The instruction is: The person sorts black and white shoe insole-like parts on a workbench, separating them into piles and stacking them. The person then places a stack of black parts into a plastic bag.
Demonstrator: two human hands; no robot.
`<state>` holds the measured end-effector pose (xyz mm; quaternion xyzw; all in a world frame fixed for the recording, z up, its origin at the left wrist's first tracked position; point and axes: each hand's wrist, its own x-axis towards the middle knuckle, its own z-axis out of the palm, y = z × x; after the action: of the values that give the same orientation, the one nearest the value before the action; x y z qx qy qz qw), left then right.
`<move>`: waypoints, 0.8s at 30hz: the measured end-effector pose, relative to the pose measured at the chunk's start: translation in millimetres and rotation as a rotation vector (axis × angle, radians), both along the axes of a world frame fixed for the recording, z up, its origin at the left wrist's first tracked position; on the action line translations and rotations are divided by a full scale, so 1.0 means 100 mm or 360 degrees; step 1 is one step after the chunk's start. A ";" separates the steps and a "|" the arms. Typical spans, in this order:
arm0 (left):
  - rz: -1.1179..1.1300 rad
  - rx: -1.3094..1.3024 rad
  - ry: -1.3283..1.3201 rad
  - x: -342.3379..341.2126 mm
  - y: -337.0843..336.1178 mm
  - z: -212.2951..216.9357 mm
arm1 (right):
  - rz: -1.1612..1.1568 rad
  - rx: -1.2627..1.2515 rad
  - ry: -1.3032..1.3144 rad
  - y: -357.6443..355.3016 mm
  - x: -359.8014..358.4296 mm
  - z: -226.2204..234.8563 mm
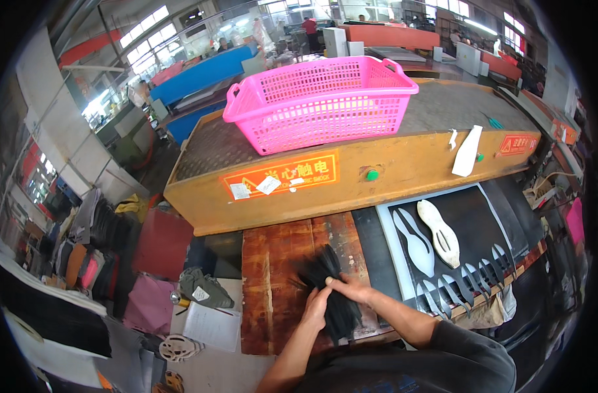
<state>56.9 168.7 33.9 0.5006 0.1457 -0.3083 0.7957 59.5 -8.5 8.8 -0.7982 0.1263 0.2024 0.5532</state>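
Both my hands are closed round a thick bundle of thin black strips (341, 318), whose upper ends fan out and look blurred. My left hand (316, 309) grips the bundle from its left side. My right hand (348, 288) holds it from the right, the thumb pressed on top. The strips are above a worn reddish-brown board (279, 281). To the right lies a black sheet (469, 216) with pale sole-shaped openings (413, 243). A cream sole-shaped piece with a slot (441, 236) rests on it, and several curved cutouts (453, 288) line its near edge.
A yellow machine beam (351, 173) spans behind the board, with a green button (372, 175) on its front. A pink plastic basket (318, 121) stands on top. At left are a notebook (210, 325), a dark cloth bag (205, 288) and stacked sheets (89, 236).
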 end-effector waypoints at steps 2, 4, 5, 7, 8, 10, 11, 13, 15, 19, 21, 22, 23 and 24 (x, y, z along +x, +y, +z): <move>0.0031 -0.0106 -0.0203 -0.09 -0.20 -0.01 | 0.0056 0.0047 0.0075 -0.18 0.06 0.11; 0.0064 -0.0316 -0.0233 -0.20 -0.31 -0.09 | -0.0010 0.0575 -0.0040 -0.38 -0.05 0.26; 0.0103 -0.0474 -0.0112 -0.32 -0.39 -0.16 | -0.0066 0.0797 0.0062 -0.54 -0.09 0.36; 0.0129 0.0211 -0.0337 -0.49 -0.40 -0.35 | -0.0110 0.0752 0.0005 -0.66 -0.18 0.45; 0.0151 0.0380 -0.0600 -0.56 -0.42 -0.44 | -0.0142 0.0670 0.0033 -0.73 -0.21 0.50; 0.0212 0.0551 -0.0507 -0.68 -0.48 -0.60 | -0.0195 0.0652 0.0087 -0.75 -0.27 0.52; 0.0322 0.0604 -0.0687 -0.64 -0.56 -0.67 | -0.0080 0.0727 0.0057 -0.76 -0.21 0.53; 0.0045 0.1067 -0.1009 -0.64 -0.67 -0.72 | 0.0056 0.0578 0.0134 -0.78 -0.09 0.55; -0.0048 0.1250 -0.1032 -0.63 -0.77 -0.72 | 0.0008 0.0512 0.0298 -0.84 0.06 0.54; 0.0250 0.0583 -0.0632 -0.55 -0.76 -0.68 | 0.0124 0.0395 0.0183 -0.95 0.23 0.37; 0.0249 0.0483 -0.0725 -0.52 -0.66 -0.64 | 0.0095 0.0544 0.0269 -1.02 0.17 0.26; 0.0394 0.0459 -0.0681 -0.52 -0.60 -0.60 | 0.0085 0.0661 0.0270 -1.05 0.12 0.22; 0.0511 0.0406 -0.0639 -0.52 -0.55 -0.54 | 0.0049 0.0761 0.0243 -1.07 0.06 0.17; 0.0492 0.0616 -0.0484 -0.49 -0.45 -0.48 | 0.0013 0.0835 0.0243 -1.07 -0.02 0.13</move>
<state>7.8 123.6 -13.9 0.6554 0.1553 -0.0712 0.7357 57.6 -115.4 21.8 -0.6106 0.1077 0.2899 0.7291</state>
